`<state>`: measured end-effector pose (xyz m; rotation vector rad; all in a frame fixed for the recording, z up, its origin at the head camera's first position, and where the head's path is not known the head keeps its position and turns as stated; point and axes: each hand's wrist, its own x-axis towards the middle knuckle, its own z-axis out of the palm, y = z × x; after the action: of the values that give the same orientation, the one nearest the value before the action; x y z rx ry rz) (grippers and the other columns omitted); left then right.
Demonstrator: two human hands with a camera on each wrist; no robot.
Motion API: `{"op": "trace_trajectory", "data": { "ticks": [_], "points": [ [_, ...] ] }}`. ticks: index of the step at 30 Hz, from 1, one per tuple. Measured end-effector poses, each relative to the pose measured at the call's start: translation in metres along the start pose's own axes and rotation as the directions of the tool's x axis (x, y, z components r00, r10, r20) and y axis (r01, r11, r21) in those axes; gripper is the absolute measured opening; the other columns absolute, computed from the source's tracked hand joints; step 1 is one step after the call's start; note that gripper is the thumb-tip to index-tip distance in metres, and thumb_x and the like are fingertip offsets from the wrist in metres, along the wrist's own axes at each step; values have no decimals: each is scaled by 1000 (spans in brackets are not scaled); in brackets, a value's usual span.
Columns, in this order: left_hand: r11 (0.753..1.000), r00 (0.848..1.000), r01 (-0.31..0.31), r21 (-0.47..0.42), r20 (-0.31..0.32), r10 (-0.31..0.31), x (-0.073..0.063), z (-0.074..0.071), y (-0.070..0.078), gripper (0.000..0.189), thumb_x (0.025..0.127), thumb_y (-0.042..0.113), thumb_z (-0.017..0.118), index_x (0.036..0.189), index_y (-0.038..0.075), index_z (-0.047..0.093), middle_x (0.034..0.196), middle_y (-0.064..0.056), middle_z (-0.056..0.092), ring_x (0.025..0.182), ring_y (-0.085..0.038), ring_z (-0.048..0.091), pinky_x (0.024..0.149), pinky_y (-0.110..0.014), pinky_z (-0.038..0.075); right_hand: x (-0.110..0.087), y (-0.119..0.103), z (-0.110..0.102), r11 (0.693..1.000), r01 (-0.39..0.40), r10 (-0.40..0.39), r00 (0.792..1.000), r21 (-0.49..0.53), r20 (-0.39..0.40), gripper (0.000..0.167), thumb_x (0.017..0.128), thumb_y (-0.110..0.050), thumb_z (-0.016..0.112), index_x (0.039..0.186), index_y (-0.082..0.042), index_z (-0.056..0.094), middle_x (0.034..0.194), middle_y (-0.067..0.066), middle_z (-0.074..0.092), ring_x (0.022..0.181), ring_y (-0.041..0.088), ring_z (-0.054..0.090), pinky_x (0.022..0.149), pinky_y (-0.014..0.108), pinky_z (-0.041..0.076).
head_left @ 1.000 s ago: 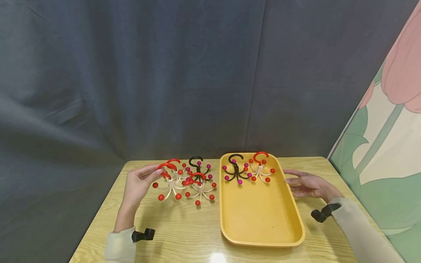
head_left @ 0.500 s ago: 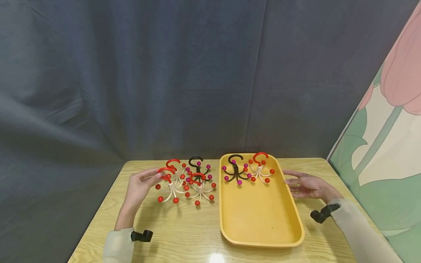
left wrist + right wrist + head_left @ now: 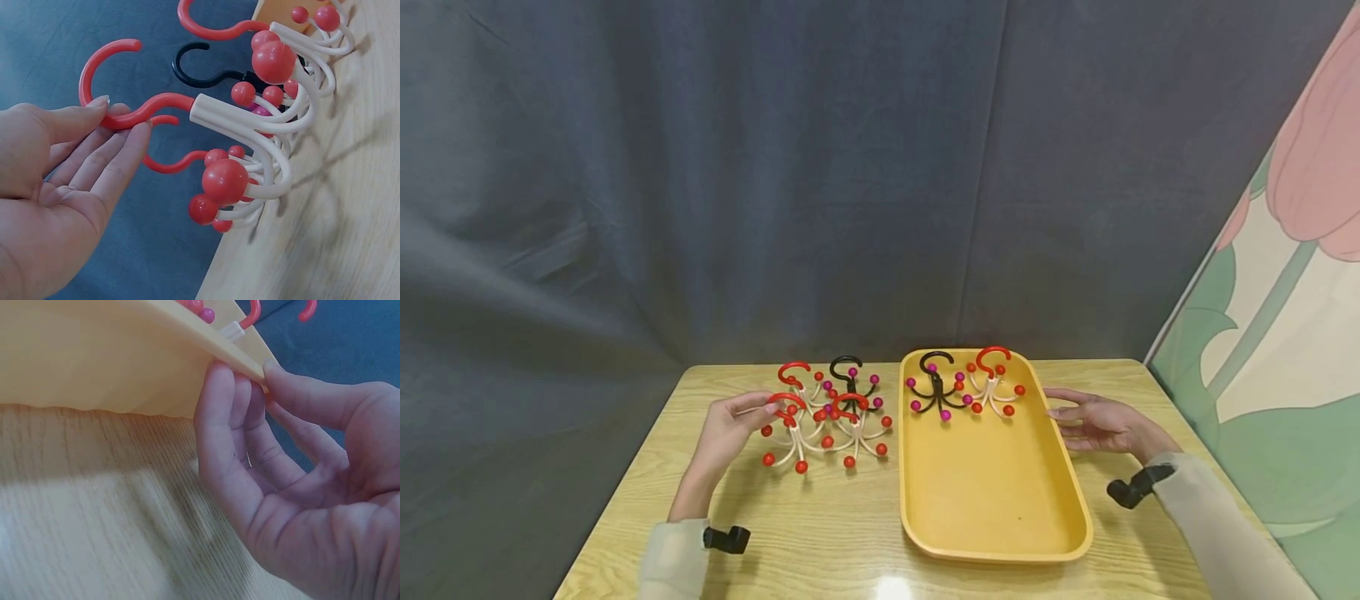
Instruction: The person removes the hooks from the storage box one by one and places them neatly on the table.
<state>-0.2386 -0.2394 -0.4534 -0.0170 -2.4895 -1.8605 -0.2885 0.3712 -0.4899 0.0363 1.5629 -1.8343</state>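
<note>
My left hand [image 3: 724, 429] pinches the red hook end of a white multi-arm hanging hook [image 3: 234, 122] between thumb and fingers. Red balls tip its curved white arms; whether these touch the table I cannot tell. Close beside it stand two alike white hooks, one nearer [image 3: 858, 432] and one farther back [image 3: 805, 395], plus a black hanging hook [image 3: 852, 388] with purple balls. On the right, the thumb and fingers of my right hand [image 3: 1101, 425] grip the side rim of a yellow tray [image 3: 94, 356]. Inside its far end sit a black hook [image 3: 938, 390] and a white-and-red hook [image 3: 992, 392].
The wooden table [image 3: 805, 525] carries the tray and the hooks. A dark curtain [image 3: 850, 183] hangs behind its far edge. To the right stands a wall panel [image 3: 1285, 375] with a flower pattern.
My left hand has lowered the pinched hanging hook and shifted it slightly right, nearer to the front white hook. The right hand has kept its place on the tray rim.
</note>
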Motion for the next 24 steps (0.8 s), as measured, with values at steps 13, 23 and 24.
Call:
{"op": "trace_trajectory", "data": {
  "ticks": [13, 23, 24],
  "points": [
    [998, 999, -19, 59, 28, 17, 7, 3, -14, 31, 99, 21, 75, 126, 4, 75, 125, -16, 77, 103, -15, 76, 95, -37, 61, -1, -1, 1, 1000, 4, -4, 999, -7, -45, 48, 110, -11, 55, 156, -24, 47, 124, 6, 74, 104, 21, 76, 91, 39, 64],
    [999, 1000, -10, 48, 25, 8, 12, 6, -21, 31, 99, 19, 74, 126, 3, 75, 124, -19, 76, 101, -13, 76, 95, -34, 60, -1, 1, 1, 1000, 3, -3, 999, 8, -40, 45, 110, -11, 54, 153, -26, 50, 125, 7, 74, 104, 21, 76, 92, 40, 64],
    [999, 1000, -7, 48, 22, 6, 13, 6, -22, 31, 99, 19, 74, 125, 3, 75, 124, -19, 76, 102, -14, 76, 94, -31, 59, -1, 1, 1, 1000, 3, -3, 999, 10, -39, 45, 110, -12, 53, 153, -26, 51, 125, 7, 74, 104, 21, 76, 92, 40, 64]
  ]
}}
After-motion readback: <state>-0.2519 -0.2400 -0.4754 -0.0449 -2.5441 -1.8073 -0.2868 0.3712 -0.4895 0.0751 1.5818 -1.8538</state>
